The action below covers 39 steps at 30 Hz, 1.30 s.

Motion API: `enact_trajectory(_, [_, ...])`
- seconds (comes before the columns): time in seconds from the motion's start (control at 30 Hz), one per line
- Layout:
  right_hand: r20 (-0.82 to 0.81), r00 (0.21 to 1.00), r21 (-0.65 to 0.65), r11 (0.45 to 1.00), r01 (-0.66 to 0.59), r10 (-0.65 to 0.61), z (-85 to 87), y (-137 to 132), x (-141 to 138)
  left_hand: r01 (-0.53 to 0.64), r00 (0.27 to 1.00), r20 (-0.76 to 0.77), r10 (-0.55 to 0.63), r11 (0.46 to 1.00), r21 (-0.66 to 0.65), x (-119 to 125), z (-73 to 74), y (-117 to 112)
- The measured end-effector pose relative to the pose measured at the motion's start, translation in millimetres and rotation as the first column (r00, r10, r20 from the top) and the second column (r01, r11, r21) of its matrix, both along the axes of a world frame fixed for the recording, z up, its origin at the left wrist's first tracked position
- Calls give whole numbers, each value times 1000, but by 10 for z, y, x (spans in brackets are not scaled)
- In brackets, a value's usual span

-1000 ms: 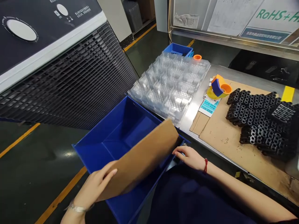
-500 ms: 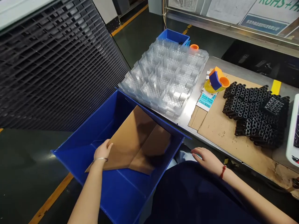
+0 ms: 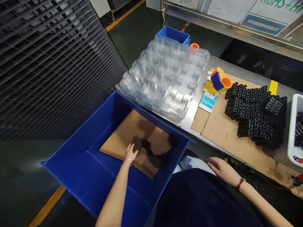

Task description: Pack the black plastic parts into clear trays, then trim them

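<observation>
Inside a large blue box (image 3: 78, 170) lies a flat brown cardboard sheet (image 3: 118, 138), against the side nearest the table. My left hand (image 3: 130, 153) reaches into the box over the sheet, fingers spread; whether the fingertips touch the cardboard I cannot tell. A dark hand-shaped shadow falls on the sheet. Beside the table's front edge, my right hand (image 3: 221, 169) hangs above my lap with its fingers loosely apart and nothing in it.
Clear plastic trays (image 3: 163, 75) are stacked on the metal table (image 3: 189, 121). Right of them stand an orange, blue and yellow tape dispenser (image 3: 219, 82) and black plastic parts (image 3: 253, 110) on cardboard. A white bin (image 3: 292, 126) sits far right; black grid panels (image 3: 54, 63) rise at left.
My left hand has let go of the cardboard's edge and moved right over it. The sheet now lies lower and flatter in the box. My right hand has shifted slightly right.
</observation>
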State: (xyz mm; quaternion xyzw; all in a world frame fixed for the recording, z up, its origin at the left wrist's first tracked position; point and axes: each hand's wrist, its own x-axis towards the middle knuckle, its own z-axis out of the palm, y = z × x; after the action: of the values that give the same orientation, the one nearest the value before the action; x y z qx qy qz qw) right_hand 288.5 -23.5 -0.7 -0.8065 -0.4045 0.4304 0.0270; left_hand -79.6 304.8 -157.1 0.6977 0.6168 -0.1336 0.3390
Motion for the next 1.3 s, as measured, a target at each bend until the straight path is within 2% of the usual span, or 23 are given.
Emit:
enact_trajectory(0.1, [-7,1000,6,1000,2,-2,-29,7,38,-41,998,41,42,999,-34,5,-26,-215])
enact_trajectory(0.17, [-24,1000,21,1000,-9,10,-52,37,66,-76,995,62,79,995,-60,-2,13,-358])
enact_trajectory(0.37, [-90,993,115,991,-61,72,-99,244,201,-159,973,151,176,980,-120,112,314,-668])
enact_trajectory(0.5, [-130,990,181,983,-29,53,-80,250,437,-151,958,228,175,981,-119,444,580,-785])
enact_trajectory(0.7, [-180,981,261,958,118,-71,-148,-100,978,-125,954,263,147,987,-97,1189,954,-913])
enact_trajectory(0.77, [-215,974,317,939,136,-69,-213,-179,1090,-178,952,242,187,982,-59,1356,1045,-990])
enact_trajectory(0.87, [-273,962,419,900,122,-3,-316,-163,1182,-307,933,200,299,952,11,1446,1135,-1152])
enact_trajectory(0.97, [-296,950,517,853,72,99,-368,67,1240,-432,894,157,420,900,52,1374,1184,-1304])
enact_trajectory(1.13, [-218,950,687,727,-15,225,-340,824,1196,-553,833,61,549,829,88,994,1241,-1372])
enact_trajectory(1.23, [-121,980,740,672,-18,160,-387,1267,1106,-554,832,19,554,827,95,744,1166,-1152])
enact_trajectory(1.3, [-37,997,750,661,-14,64,-466,1488,1049,-546,836,-9,549,833,85,620,1000,-856])
